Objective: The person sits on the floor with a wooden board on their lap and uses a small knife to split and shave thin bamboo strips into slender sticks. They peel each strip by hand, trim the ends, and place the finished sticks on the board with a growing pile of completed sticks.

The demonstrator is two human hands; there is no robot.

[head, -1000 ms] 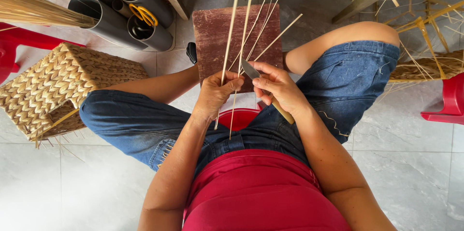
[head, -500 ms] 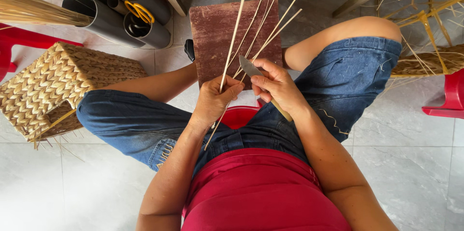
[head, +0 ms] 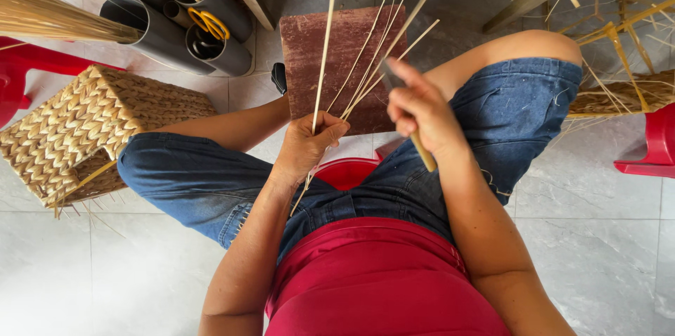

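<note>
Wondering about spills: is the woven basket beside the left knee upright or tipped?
Tipped. The woven basket lies tilted on the tiled floor, one corner raised.

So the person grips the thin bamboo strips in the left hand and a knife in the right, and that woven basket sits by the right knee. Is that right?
Not quite. In the head view the woven basket lies by the left knee, not the right. The rest holds: the left hand grips the bamboo strips, and the right hand holds the knife.

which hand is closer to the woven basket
Left. The left hand, gripping thin strips, sits on the woven basket side; the right hand with the knife is farther.
</note>
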